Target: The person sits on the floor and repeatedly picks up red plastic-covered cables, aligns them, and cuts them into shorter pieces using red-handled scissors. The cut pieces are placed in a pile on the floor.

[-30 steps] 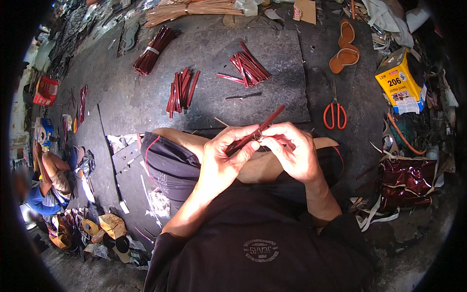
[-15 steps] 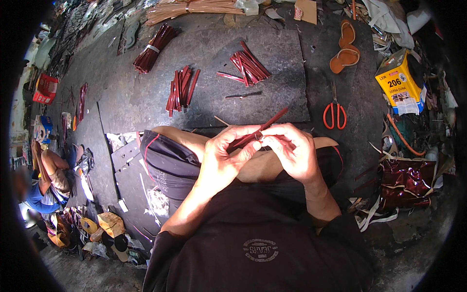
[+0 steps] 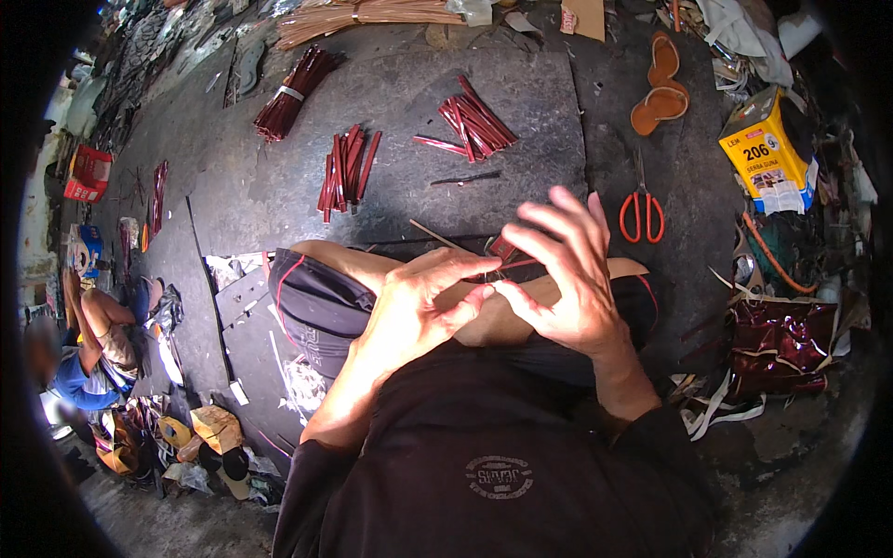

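Note:
My left hand (image 3: pixel 409 302) is above my crossed legs, thumb and forefinger pinched together on a thin dark red strip (image 3: pixel 523 264). Much of that strip is hidden by my fingers. Beside it, my right hand (image 3: pixel 572 279) has its fingers raised and spread, the thumb tip close to the left fingertips. Whether that thumb touches the strip, I cannot tell. Beyond my hands lie two loose piles of short dark red strips, one pile (image 3: pixel 346 170) to the left and another (image 3: pixel 477 121) to the right. A thin black piece (image 3: pixel 465 179) lies near them.
Orange-handled scissors (image 3: pixel 642 216) and brown sandal-shaped pieces (image 3: pixel 662 86) lie to the right. A tied strip bundle (image 3: pixel 293 93) is at far left. A yellow box (image 3: pixel 768 153) and glossy maroon material (image 3: pixel 783 339) stand at the right. Another person (image 3: pixel 88 349) sits at the left edge.
My right hand has opened, its fingers lifting and spreading away from the strip. The strip's raised end that stuck out beyond my hands no longer shows there. My left hand stays nearly in place.

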The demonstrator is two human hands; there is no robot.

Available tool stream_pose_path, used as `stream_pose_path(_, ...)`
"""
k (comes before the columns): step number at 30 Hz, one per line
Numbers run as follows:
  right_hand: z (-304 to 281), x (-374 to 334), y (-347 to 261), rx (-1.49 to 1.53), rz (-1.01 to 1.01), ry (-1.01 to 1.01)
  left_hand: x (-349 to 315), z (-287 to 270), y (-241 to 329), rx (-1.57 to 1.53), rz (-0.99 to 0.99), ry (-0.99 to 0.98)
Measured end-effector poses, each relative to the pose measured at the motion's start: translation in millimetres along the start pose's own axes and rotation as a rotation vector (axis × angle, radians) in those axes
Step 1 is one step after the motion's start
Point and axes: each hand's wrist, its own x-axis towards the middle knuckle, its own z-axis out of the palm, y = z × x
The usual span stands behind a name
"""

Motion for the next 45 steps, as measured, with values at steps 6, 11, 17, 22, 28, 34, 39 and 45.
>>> stream_pose_path(6,1.1,-3.0,14.6,0.366,-0.008,-0.158,-2.7,-5.6,-0.5,0.020,0.047,-0.030)
stream_pose_path(11,4.3,-3.4,7.5,0.544,0.093,-0.138,-1.2,-8.8,-3.2,0.003,0.102,-0.042)
stream_pose_path(17,6.5,-5.6,7.3,0.584,0.110,-0.134,-1.9,-8.5,-3.1,0.072,0.120,-0.045)
stream_pose_path(22,4.0,-8.2,10.0,0.612,0.116,-0.201,-1.9,-11.5,1.8,0.087,0.121,-0.101)
stream_pose_path(28,9.5,-7.9,7.6,0.295,-0.003,0.027,-0.3,-3.3,5.2,0.092,0.049,0.047)
stream_pose_path(34,17.2,-21.9,4.2,-0.002,-0.122,0.326,-1.4,8.6,9.3,0.052,-0.046,0.210)
stream_pose_path(39,24.6,-23.0,4.5,0.067,-0.072,0.244,-3.4,12.8,10.6,0.001,-0.099,0.210)
stream_pose_path(45,20.9,-16.6,10.1,0.124,-0.153,0.115,-0.7,1.7,11.9,-0.416,-0.307,0.051)
